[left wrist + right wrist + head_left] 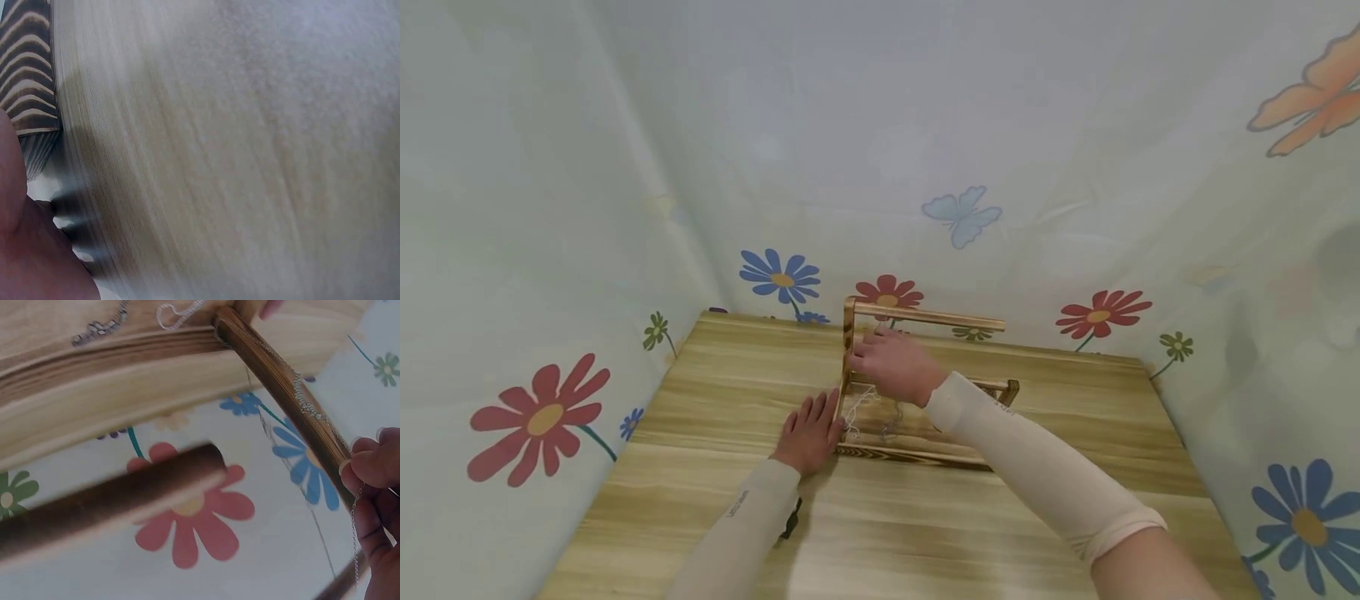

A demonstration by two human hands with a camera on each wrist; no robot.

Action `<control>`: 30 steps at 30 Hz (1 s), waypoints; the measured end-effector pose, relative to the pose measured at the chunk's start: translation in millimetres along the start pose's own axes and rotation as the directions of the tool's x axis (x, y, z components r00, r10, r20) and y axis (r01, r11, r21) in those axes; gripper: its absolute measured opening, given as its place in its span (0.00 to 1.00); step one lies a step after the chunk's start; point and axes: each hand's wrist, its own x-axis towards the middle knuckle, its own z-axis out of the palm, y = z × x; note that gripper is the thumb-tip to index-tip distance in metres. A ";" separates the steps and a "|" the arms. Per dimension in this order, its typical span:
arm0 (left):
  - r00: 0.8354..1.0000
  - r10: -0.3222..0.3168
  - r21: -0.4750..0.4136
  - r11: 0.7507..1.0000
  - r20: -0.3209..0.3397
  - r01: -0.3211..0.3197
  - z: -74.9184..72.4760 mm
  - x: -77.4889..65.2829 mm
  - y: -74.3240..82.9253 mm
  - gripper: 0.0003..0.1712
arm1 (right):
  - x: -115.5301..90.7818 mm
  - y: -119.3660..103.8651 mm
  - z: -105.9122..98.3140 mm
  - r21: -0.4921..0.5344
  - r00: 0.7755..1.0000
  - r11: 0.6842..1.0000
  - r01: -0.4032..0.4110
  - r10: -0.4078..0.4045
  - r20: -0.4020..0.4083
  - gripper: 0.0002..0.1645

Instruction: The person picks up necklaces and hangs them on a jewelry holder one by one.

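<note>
A brown wooden jewelry stand (925,315) with horizontal bars stands on the table. My right hand (895,364) is at its upright post; in the right wrist view, thumb and fingers pinch a thin silver chain necklace (356,531) beside the post (281,381). Part of a silver chain drapes along that post. More chains, one white (853,412) and one grey (891,421), lie over the stand's base (917,455). My left hand (808,433) rests with fingers extended at the stand's left side. The left wrist view catches only its edge beside dark striped wood (28,69).
The wood-grain table (737,367) ends in front of a pale curtain (865,125) printed with flowers and butterflies, which also hangs at both sides. A small black object (790,518) is beside the left forearm. A rounded bar end (206,462) juts across the right wrist view.
</note>
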 end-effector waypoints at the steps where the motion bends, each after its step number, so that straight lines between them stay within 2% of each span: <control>1: 1.000 -0.001 0.000 1.000 0.003 0.001 0.6 0.6 -0.6 0.36 | -0.2 -2.7 4.5 -0.010 1.000 1.000 0.000 0.000 0.000 0.14; 4: 1.000 -0.001 -0.016 1.000 0.010 0.001 2.3 1.6 -2.0 0.36 | 0.7 -10.7 19.7 -0.052 1.000 0.999 -0.002 0.003 0.016 0.12; 9: 1.000 -0.004 -0.010 1.000 0.023 0.004 4.3 0.9 -2.6 0.37 | 6.1 -24.4 40.7 -0.099 0.995 0.995 -0.003 0.013 0.099 0.15; 14: 0.999 0.004 -0.021 1.000 0.037 -0.003 4.0 -1.3 -1.2 0.37 | 4.4 -34.6 44.5 -0.075 0.990 0.997 0.009 0.002 0.142 0.17; 17: 0.999 0.010 -0.032 0.999 0.032 -0.009 2.0 -2.5 0.0 0.37 | -1.6 -36.4 40.5 -0.011 0.996 1.000 -0.027 0.028 0.081 0.16; 19: 1.000 0.005 -0.027 1.000 0.029 -0.004 1.0 -2.4 0.3 0.37 | -6.5 -36.6 36.2 0.116 0.991 0.985 -0.128 0.132 -0.028 0.13; 20: 1.000 0.001 -0.028 1.000 0.029 0.000 0.4 -2.4 0.2 0.37 | -8.6 -36.4 34.3 0.201 0.970 0.959 -0.200 0.223 -0.099 0.12; 21: 1.000 -0.003 -0.028 1.000 0.029 0.003 -0.3 -2.3 0.3 0.37 | -10.5 -36.0 32.7 0.306 0.929 0.912 -0.272 0.332 -0.163 0.09; 22: 0.999 -0.010 -0.024 1.000 0.033 0.011 -0.4 -1.6 -0.1 0.37 | -11.9 -35.5 31.2 0.434 0.864 0.837 -0.334 0.456 -0.214 0.08; 24: 1.000 -0.007 -0.031 1.000 0.027 0.008 -1.2 -1.3 -0.4 0.37 | -13.2 -34.1 27.7 0.663 0.692 0.639 -0.390 0.678 -0.247 0.07; 25: 1.000 -0.001 -0.037 0.999 0.022 0.002 -2.6 -2.3 0.4 0.37 | -12.9 -33.1 26.9 0.739 0.605 0.542 -0.400 0.762 -0.232 0.09; 26: 1.000 -0.002 -0.041 0.999 0.023 0.003 -2.5 -2.5 0.2 0.38 | -12.1 -32.0 26.3 0.792 0.530 0.457 -0.405 0.823 -0.203 0.11; 27: 1.000 0.001 -0.043 0.999 0.019 0.000 -2.2 -3.3 0.3 0.37 | -11.1 -30.8 26.3 0.829 0.477 0.381 -0.410 0.864 -0.162 0.12; 28: 1.000 0.004 -0.037 0.999 0.014 -0.004 -3.1 -2.3 1.5 0.37 | -9.8 -28.1 25.7 0.854 0.438 0.322 -0.409 0.890 -0.126 0.15; 29: 1.000 0.007 -0.036 0.999 0.014 -0.006 -3.5 -1.2 2.0 0.37 | -8.1 -25.5 25.6 0.860 0.414 0.287 -0.423 0.905 -0.098 0.17; 30: 1.000 0.007 -0.035 0.999 0.018 -0.006 -4.3 -0.4 3.0 0.37 | -6.5 -23.1 26.0 0.861 0.401 0.267 -0.432 0.913 -0.081 0.18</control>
